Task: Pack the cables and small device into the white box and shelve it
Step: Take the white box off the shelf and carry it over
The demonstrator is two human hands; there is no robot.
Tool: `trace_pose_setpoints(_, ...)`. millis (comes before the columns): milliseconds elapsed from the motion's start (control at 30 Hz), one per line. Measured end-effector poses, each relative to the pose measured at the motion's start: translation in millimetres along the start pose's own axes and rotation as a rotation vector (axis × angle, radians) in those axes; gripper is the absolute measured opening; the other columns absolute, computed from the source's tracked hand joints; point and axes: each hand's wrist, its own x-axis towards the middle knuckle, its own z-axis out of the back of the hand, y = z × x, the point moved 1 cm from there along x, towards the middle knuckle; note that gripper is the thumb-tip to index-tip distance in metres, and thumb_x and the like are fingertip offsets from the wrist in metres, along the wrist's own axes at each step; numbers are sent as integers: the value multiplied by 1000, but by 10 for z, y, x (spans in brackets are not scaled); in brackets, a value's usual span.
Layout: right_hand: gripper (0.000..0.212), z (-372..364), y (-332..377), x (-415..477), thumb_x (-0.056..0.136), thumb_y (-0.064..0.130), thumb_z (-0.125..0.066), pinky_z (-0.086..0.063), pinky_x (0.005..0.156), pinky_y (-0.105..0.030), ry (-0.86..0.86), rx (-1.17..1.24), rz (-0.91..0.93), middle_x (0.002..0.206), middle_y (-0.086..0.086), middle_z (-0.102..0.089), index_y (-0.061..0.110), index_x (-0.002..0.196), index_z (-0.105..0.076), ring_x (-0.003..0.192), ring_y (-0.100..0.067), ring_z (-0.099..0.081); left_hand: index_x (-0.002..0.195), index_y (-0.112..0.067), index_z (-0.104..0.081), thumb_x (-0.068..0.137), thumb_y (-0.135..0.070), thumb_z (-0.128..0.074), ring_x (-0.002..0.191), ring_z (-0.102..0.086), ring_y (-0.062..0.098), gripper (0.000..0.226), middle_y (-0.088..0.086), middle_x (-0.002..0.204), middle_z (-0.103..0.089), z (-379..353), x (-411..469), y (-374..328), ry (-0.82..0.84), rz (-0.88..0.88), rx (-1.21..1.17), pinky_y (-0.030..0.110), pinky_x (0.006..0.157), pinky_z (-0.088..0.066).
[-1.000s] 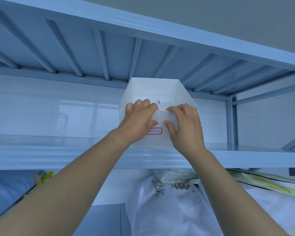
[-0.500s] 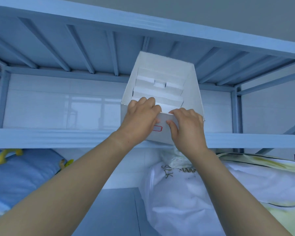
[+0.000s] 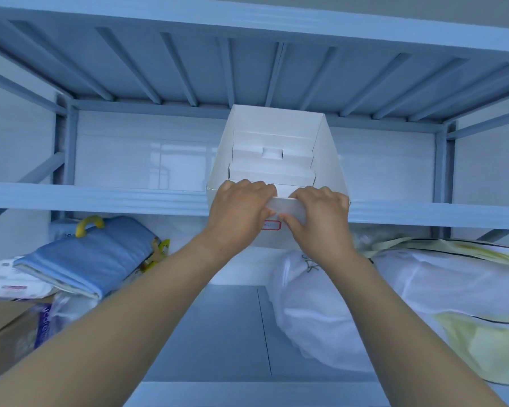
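The blue shelf (image 3: 100, 198) now sits lower in view, its lower tier's bedding at 4 o'clock exposed. The white box (image 3: 329, 160), tipped open-top toward the camera, overhangs the shelf edge farther than before. Left hand (image 3: 241, 210) and right hand (image 3: 321, 215) clamp its front rim, thumbs flanking the red-bordered label (image 3: 271, 225).

The hands (image 3: 241, 210) cover much of the white box's (image 3: 329, 160) near wall, and its red-framed label (image 3: 271, 225) is too blurred to read.
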Motion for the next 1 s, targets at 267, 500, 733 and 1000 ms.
trace_pose_setpoints(267,16,188,66,-201,77,19,-69,-9,67,-26,-21,84,31,84,-4,-66,12,91,-65,83,-29,-54,99,-15,-55,89,-24,-52,87,-52,27,14,2,89,-62,215,-232,-245,63,77,24,31,69,-21)
trace_pose_setpoints(500,17,395,0,-553,69,14,-76,-17,68,-28,-24,207,56,75,-2,-66,14,84,-68,74,-28,-58,101,-14,-54,90,-21,-48,88,-51,27,14,3,91,-60,315,-553,-648,122,129,101,32,69,-18)
trace_pose_setpoints(733,21,626,56,-999,66,10,-80,-23,72,-29,-131,357,120,75,0,-65,13,82,-67,72,-26,-60,97,-9,-60,88,-14,-53,84,-51,30,12,9,89,-60,611,-936,-1062,115,161,130,32,69,-20)
trace_pose_setpoints(1000,19,681,407,-1501,69,19,-78,-24,71,-29,-127,580,133,79,1,-67,13,84,-67,79,-17,-52,89,-4,-66,77,-8,-67,74,-55,32,13,15,79,-57,1092,-1470,-1286,191,215,211,33,66,-27)
